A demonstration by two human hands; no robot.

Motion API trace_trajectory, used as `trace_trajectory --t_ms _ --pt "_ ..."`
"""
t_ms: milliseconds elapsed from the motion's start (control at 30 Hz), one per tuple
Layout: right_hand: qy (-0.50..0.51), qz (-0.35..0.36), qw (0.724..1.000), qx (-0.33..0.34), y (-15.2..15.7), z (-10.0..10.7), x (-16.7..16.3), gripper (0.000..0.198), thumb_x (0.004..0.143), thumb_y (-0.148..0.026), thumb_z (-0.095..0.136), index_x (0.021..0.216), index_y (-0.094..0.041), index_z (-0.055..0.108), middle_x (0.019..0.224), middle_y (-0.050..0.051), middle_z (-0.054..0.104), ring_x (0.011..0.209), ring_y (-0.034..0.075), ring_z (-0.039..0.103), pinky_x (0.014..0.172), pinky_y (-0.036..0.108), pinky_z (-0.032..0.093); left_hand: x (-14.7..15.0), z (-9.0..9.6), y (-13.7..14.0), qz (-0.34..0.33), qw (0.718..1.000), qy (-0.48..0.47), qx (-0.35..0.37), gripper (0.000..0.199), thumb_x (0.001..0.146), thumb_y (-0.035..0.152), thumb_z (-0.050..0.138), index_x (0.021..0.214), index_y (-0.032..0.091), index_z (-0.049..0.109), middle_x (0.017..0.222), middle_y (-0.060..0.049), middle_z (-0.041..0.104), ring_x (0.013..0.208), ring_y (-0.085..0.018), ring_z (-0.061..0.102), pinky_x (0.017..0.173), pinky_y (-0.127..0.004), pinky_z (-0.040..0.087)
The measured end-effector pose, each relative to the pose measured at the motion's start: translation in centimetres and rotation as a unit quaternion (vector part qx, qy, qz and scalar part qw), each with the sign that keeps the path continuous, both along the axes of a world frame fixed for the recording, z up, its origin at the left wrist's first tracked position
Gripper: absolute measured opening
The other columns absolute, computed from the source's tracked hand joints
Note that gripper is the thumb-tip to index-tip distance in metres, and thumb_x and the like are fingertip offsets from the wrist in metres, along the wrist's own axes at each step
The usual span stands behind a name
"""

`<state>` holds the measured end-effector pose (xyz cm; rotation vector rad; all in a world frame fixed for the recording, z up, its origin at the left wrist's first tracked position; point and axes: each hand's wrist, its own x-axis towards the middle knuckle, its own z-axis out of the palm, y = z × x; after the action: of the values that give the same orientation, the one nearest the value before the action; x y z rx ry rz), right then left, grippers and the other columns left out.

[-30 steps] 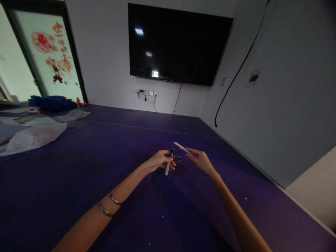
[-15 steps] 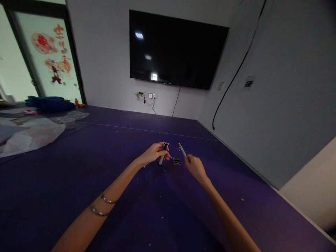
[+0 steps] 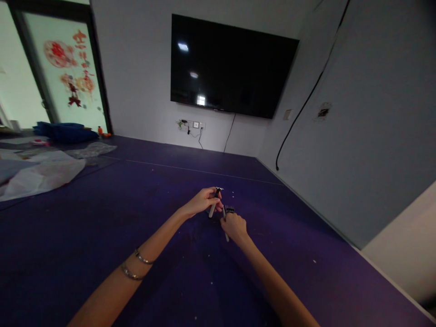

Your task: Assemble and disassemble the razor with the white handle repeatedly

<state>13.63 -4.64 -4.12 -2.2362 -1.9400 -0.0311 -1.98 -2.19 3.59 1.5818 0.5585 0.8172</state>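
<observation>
1. In the head view, a tilted razor-like tool [image 3: 211,211] is held between closed fingers of the left hand [image 3: 204,201], over the purple surface [image 3: 153,218].
2. A thin pale rod [image 3: 227,237] is gripped by the right hand [image 3: 235,225], fingers curled, near the left.
3. Beyond it, a small dark item [image 3: 230,209] is partly hidden.

Black-and-white T-headed tool [image 3: 212,210], tilted; slim pale stick [image 3: 227,237] slanted just beside.
</observation>
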Motion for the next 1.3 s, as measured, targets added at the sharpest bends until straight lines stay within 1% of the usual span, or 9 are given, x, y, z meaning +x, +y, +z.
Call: trace_trajectory --t_ms 267,500,667,767,867,1000,1100,1200,1300 --pt "0.001 -0.01 1.0 0.008 0.3 -1.3 -0.7 0.032 0.081 -0.025 0.042 0.09 -0.01 0.068 0.089 0.02 0.069 0.083 0.03 0.067 0.07 0.038 0.049 0.3 -0.1 -0.4 0.002 1.0 0.019 -0.014 0.009 0.078 0.012 0.053 0.085 0.015 0.049 0.074 -0.004 0.065 0.064 -0.014 0.064 0.063 -0.027 0.047" --pt "0.003 -0.008 1.0 0.015 0.4 -1.8 -0.7 0.032 0.081 -0.027 0.043 0.089 -0.011 0.069 0.089 0.019 0.069 0.082 0.03 0.067 0.07 0.037 0.049 0.4 -0.3 -0.4 -0.007 1.0 0.014 -0.017 0.008 0.078 0.011 0.052 0.085 0.015 0.049 0.072 -0.004 0.065 0.063 -0.013 0.064 0.06 -0.025 0.047" --pt "0.019 -0.012 1.0 0.004 0.8 -0.9 0.3 0.038 0.083 -0.038 0.041 0.092 -0.013 0.069 0.092 0.017 0.069 0.084 0.029 0.066 0.071 0.035 0.048 0.4 -0.9 -0.1 -0.013 1.0 0.019 -0.016 0.008 0.079 0.012 0.052 0.085 0.015 0.049 0.073 -0.004 0.065 0.064 -0.014 0.064 0.06 -0.025 0.048" --pt "0.031 -0.019 0.999 0.003 1.6 0.2 2.3 0.04 0.086 -0.041 0.038 0.093 -0.016 0.068 0.092 0.015 0.069 0.086 0.026 0.066 0.071 0.032 0.046 0.4 -1.3 0.2 -0.012 1.0 0.014 -0.015 0.009 0.078 0.013 0.054 0.085 0.014 0.049 0.072 -0.005 0.065 0.063 -0.013 0.064 0.061 -0.026 0.049" --pt "0.054 -0.018 0.998 0.012 2.7 0.7 4.6 0.035 0.087 -0.04 0.04 0.096 -0.02 0.067 0.093 0.011 0.068 0.087 0.023 0.064 0.07 0.029 0.045 0.5 -1.5 0.4 -0.01 1.0 0.014 -0.012 0.01 0.078 0.014 0.056 0.085 0.014 0.049 0.072 -0.005 0.065 0.062 -0.013 0.064 0.06 -0.025 0.049" --pt "0.086 0.037 0.995 0.033 4.4 -0.2 6.7 0.029 0.086 -0.033 0.044 0.104 -0.024 0.065 0.102 0.007 0.063 0.089 0.018 0.062 0.072 0.024 0.043 0.6 -1.5 0.3 -0.006 1.0 0.006 -0.015 0.01 0.077 0.014 0.056 0.084 0.014 0.049 0.071 -0.005 0.065 0.062 -0.014 0.064 0.06 -0.026 0.049" --pt "0.1 0.086 0.99 0.038 5.4 -1.3 7.2 0.029 0.086 -0.027 0.046 0.107 -0.023 0.065 0.105 0.008 0.06 0.096 0.016 0.057 0.079 0.022 0.041 0.7 -1.6 0.3 0.002 1.0 0.006 -0.021 0.01 0.077 0.013 0.056 0.084 0.014 0.048 0.071 -0.005 0.065 0.062 -0.014 0.064 0.06 -0.026 0.049" --pt "0.102 0.109 0.988 0.03 6.1 -2.1 7.2 0.028 0.085 -0.023 0.047 0.106 -0.022 0.066 0.106 0.008 0.06 0.102 0.017 0.053 0.085 0.023 0.038 0.8 -2.1 0.6 0.002 1.0 0.008 -0.019 0.012 0.077 0.016 0.057 0.084 0.014 0.048 0.071 -0.005 0.065 0.061 -0.014 0.064 0.059 -0.025 0.048" --pt "0.103 0.115 0.988 0.024 6.3 -2.4 7.1 0.028 0.084 -0.022 0.048 0.104 -0.023 0.067 0.107 0.007 0.059 0.103 0.017 0.052 0.087 0.023 0.038 0.9 -2.5 0.8 -0.004 1.0 0.009 -0.015 0.014 0.077 0.019 0.059 0.084 0.014 0.048 0.071 -0.005 0.065 0.061 -0.014 0.064 0.058 -0.025 0.048"
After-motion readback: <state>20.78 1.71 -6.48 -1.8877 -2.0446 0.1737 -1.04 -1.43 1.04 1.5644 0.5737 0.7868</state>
